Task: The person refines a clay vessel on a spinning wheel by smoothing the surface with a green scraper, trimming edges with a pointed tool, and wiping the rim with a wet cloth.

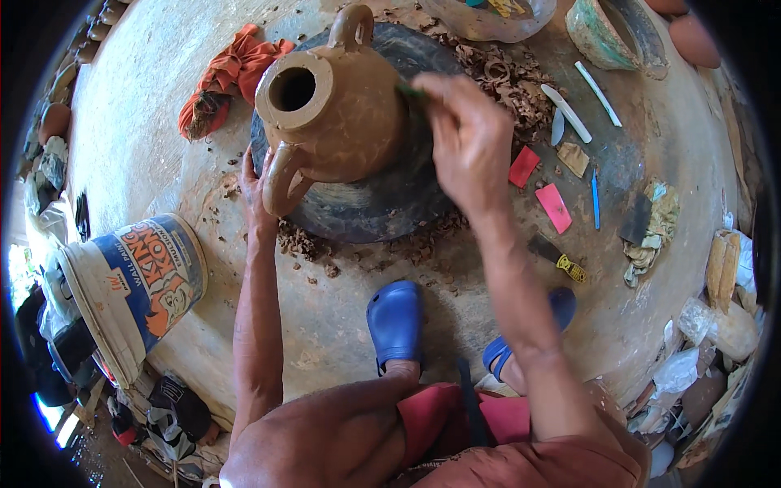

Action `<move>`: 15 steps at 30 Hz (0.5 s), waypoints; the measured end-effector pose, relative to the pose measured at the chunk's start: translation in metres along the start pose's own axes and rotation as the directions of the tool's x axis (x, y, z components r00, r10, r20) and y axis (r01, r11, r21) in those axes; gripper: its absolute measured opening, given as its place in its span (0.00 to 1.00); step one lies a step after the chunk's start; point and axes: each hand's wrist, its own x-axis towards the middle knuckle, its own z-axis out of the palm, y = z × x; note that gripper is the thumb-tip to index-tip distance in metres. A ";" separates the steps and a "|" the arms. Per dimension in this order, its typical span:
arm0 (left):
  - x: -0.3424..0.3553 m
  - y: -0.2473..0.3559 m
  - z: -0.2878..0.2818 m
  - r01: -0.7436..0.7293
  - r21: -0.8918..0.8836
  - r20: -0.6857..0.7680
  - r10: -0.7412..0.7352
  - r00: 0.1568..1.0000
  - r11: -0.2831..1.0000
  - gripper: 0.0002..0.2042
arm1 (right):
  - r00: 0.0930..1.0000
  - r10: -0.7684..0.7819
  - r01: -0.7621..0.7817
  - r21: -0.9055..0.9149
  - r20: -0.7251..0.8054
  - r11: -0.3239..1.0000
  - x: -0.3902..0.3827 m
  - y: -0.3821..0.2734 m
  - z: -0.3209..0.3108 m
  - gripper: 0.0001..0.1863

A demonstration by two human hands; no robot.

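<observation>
Pinches a small green tool (411,92), mostly hidden, in the closed, blurred fingers of the right hand (469,134), close against the right flank of a brown, moist-looking clay pot with two loop handles (358,122). Places the left hand (258,191) at the left, behind the pot's near handle; cannot tell whether grasping or merely touching the edge of a round, dark turntable (366,218). Has the pot on that turntable, between both hands, toward the far side.

Just beyond the turntable, to the right, a heap of curled brown clay shavings (517,98); to the left, a crumpled orange-red cloth (236,69) on the grey floor (154,159).

Farther right, two flat red rectangular pieces (554,208), a thin blue stick (595,199), a grey oval blade (557,128), a beige scrap (573,160) and two slim white strips (598,93). Nearer, a scraper with a yellow-and-black handle (569,267).

At far right, a bowl-shaped vessel with a greenish outer wall (590,37). At left, a white-and-blue plastic bucket (175,272). Nearest, below the turntable, a pair of blue rubber clogs (399,321).
</observation>
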 end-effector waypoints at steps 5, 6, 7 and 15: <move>-0.009 0.002 0.015 0.496 -0.422 0.027 -0.537 0.843 0.759 0.19 | 0.986 0.139 -0.141 -0.017 -0.093 0.990 -0.061 -0.043 0.005 0.13; -0.012 0.000 0.016 0.585 -0.588 0.094 -0.671 0.736 0.559 0.19 | 0.992 0.104 -0.107 -0.040 -0.065 0.993 -0.062 -0.046 0.001 0.14; -0.016 -0.002 0.015 0.610 -0.722 0.158 -0.782 0.603 0.325 0.19 | 0.992 0.110 -0.113 -0.032 -0.063 0.993 -0.055 -0.043 -0.001 0.14; -0.033 -0.008 0.037 0.585 -0.623 0.059 -0.715 0.696 0.519 0.19 | 0.978 -0.208 0.209 -0.088 0.020 0.974 0.030 -0.018 0.002 0.15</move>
